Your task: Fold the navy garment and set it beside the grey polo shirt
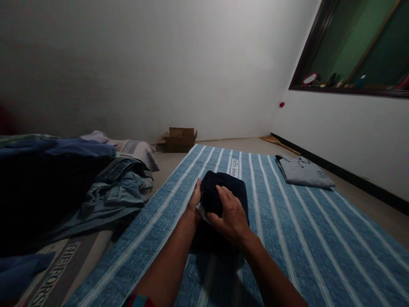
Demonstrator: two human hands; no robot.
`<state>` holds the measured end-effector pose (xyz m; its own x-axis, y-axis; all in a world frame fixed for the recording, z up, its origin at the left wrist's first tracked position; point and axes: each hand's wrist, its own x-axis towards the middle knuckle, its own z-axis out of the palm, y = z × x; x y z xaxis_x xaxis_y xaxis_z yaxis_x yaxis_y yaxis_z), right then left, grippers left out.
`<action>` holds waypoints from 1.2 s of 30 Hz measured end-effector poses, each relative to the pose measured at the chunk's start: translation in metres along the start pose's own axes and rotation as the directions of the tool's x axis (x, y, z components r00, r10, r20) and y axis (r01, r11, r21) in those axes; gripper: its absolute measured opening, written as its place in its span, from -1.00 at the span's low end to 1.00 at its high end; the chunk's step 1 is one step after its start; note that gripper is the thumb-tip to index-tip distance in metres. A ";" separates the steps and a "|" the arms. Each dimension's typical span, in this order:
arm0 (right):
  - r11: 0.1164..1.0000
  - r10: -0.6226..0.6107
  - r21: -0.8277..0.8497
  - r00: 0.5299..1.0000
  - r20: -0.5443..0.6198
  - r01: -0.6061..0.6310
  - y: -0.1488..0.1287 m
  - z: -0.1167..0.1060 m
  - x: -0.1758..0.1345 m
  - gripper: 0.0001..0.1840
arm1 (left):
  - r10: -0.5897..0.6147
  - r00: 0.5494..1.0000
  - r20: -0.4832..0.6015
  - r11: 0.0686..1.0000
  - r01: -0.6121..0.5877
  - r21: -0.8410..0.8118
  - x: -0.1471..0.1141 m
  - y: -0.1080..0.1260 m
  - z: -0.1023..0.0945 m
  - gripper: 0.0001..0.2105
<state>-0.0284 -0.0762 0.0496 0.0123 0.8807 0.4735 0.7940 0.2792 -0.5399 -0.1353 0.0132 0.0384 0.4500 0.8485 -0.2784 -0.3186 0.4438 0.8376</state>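
Observation:
A thick, dark navy folded garment [209,181] lies on the blue striped cloth, with a small light patch showing at its left edge near my wrists. My right hand [230,213] rests flat on top of it, palm down, fingers stretched forward and the thumb reaching left. Along the garment's left side stands my left hand [194,199], its visible finger stretched out and touching the edge. The rest of the left fingers are hidden behind or against the fabric. Black fabric of the same bundle shows below my hands.
Beneath everything spreads a blue cloth with white stripes [271,238]. A folded grey collared shirt [306,172] lies at its right edge. Piled clothes, including light blue denim [123,192], fill the left. A cardboard box [180,143] sits by the back wall; a window [354,47] is at upper right.

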 end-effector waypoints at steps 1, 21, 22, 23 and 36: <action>1.000 0.006 -0.015 1.000 0.014 -0.005 0.000 0.002 0.001 -0.21 | -0.040 0.999 0.031 0.999 0.041 -0.022 -0.001 0.003 -0.004 -0.32; 0.942 -0.148 -0.325 0.973 -0.179 0.084 -0.029 0.004 -0.032 -0.51 | -0.035 0.999 0.014 0.982 0.032 0.188 -0.003 0.034 0.002 -0.51; 0.932 -0.238 -0.325 0.945 -0.224 0.158 -0.035 0.008 -0.042 -0.57 | -0.035 0.999 0.000 0.981 0.034 0.189 -0.002 0.035 0.004 -0.49; 0.916 -0.329 -0.311 0.917 -0.227 0.252 -0.040 0.014 -0.052 -0.62 | -0.036 0.999 -0.003 0.981 0.036 0.192 -0.001 0.037 0.007 -0.49; 0.879 0.139 -0.464 0.990 0.024 -0.112 -0.022 0.061 -0.103 -0.18 | 0.043 0.996 0.075 0.966 -0.060 0.253 -0.005 0.051 0.022 -0.65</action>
<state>-0.0845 -0.1495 -0.0293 0.1082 0.9200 0.3768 0.9783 -0.0311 -0.2049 -0.1352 0.0256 0.0933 0.4977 0.8425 -0.2062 -0.1238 0.3043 0.9445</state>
